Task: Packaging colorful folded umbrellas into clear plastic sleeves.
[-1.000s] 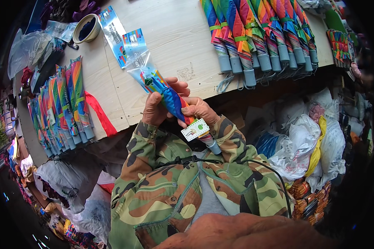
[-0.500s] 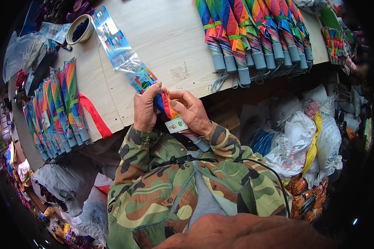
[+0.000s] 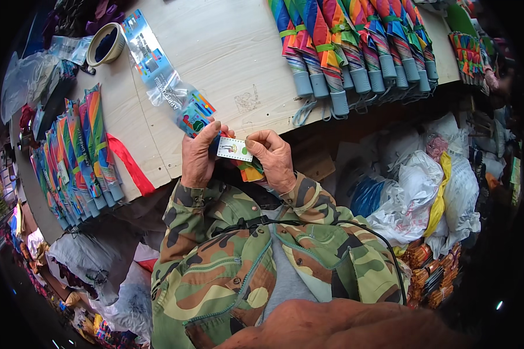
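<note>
Presumably, a light body, with soft, slick cloth over a stiff core, is offered by the umbrella (image 3: pixel 251 173), held just before the table (image 3: pixel 215 64). It is clasped by the left grip (image 3: pixel 199 158) near the printed sleeve (image 3: pixel 197 113); the tag (image 3: pixel 234 149) is pinched by the right grip (image 3: pixel 273 161). Mid-shaft is best grasped.

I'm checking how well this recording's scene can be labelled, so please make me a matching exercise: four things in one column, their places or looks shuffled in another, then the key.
Things
1. white tag
2. red strip
3. bowl
4. umbrellas on the right

Places or looks
A. cream outside, something dark blue inside
B. lined up, grey-blue handles toward the person
C. between the left hand and the right hand
D. beside the umbrellas on the left, on the table

Pairs: 1-C, 2-D, 3-A, 4-B
</note>
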Available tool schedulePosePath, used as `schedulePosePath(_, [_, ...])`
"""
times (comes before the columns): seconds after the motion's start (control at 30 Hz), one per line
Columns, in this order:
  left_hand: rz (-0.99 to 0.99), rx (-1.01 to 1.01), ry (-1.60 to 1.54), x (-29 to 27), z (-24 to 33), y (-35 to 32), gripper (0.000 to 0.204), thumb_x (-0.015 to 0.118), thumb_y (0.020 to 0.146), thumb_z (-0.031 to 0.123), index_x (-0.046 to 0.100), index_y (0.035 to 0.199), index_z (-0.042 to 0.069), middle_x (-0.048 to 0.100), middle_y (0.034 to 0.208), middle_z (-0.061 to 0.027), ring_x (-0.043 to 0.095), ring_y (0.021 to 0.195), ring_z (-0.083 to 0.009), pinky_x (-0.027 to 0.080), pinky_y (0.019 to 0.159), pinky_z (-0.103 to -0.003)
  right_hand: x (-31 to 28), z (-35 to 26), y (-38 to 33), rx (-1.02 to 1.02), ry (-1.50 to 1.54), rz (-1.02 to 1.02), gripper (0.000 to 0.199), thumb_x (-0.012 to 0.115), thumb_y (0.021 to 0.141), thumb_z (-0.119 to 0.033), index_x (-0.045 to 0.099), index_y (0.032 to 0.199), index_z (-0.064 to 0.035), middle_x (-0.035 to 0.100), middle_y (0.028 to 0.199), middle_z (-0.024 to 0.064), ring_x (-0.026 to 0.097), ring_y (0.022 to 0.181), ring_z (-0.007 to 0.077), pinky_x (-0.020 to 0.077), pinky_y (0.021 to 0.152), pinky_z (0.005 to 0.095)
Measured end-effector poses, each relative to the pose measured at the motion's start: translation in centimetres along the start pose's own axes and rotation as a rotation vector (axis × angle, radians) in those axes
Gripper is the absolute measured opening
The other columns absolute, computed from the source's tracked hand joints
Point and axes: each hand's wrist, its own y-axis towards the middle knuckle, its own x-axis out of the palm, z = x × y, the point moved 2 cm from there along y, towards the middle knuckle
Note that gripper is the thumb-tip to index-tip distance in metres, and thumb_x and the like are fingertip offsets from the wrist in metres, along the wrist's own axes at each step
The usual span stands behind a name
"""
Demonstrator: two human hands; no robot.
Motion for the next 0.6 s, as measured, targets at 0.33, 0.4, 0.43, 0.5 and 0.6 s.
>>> schedulePosePath(0.33, [-0.031,-0.024,0.250,-1.2,0.0,-2.0,0.063,0.081,0.091,0.001,0.045,0.143,-0.004,0.074,0.118,-0.0148,0.076,0.109,-0.0250,0.062,0.097,-0.038,1.1,0.7,-1.1,-0.514,-0.735,-0.081,0.026,0.080,0.102,-0.014,0.070,0.121,0.0010,0.072,0.113,0.0132,0.072,0.096,0.0185,0.0600,0.082,0.0317])
schedulePosePath(0.4, [0.014,-0.022,0.218,-1.3,-0.1,-2.0,0.060,0.080,0.091,0.000,0.046,0.140,-0.004,0.074,0.118,-0.0148,0.076,0.109,-0.0248,0.062,0.096,-0.037,1.3,0.7,-1.7,-0.517,-0.745,-0.135,0.032,0.083,0.098,-0.013,0.070,0.125,0.0002,0.069,0.122,0.0178,0.073,0.105,0.0278,0.0603,0.086,0.0367])
schedulePosePath(0.43, [0.014,-0.022,0.218,-1.2,-0.1,-2.0,0.060,0.080,0.091,0.000,0.046,0.140,-0.004,0.074,0.118,-0.0148,0.076,0.109,-0.0248,0.062,0.096,-0.037,1.5,0.7,-1.9,-0.544,-0.731,-0.154,0.033,0.083,0.098,-0.012,0.070,0.126,-0.0001,0.070,0.122,0.0177,0.073,0.106,0.0298,0.0602,0.086,0.0380])
schedulePosePath(0.5, [0.011,0.006,0.220,-1.1,-0.2,-2.2,0.056,0.079,0.092,0.002,0.048,0.138,-0.003,0.075,0.117,-0.0151,0.076,0.110,-0.0248,0.063,0.095,-0.039,1.7,0.8,-2.1,-0.570,-0.715,-0.173,0.035,0.084,0.097,-0.012,0.069,0.127,-0.0005,0.070,0.122,0.0175,0.074,0.107,0.0317,0.0601,0.086,0.0394])
schedulePosePath(0.6, [-0.036,0.076,0.187,-1.2,-0.4,-2.0,0.055,0.081,0.096,0.013,0.049,0.138,-0.001,0.076,0.114,-0.0160,0.076,0.110,-0.0261,0.062,0.096,-0.042,1.8,1.1,-1.9,-0.476,-0.658,-0.172,0.027,0.083,0.098,-0.011,0.068,0.118,-0.0007,0.072,0.114,0.0164,0.075,0.100,0.0294,0.0597,0.083,0.0396])
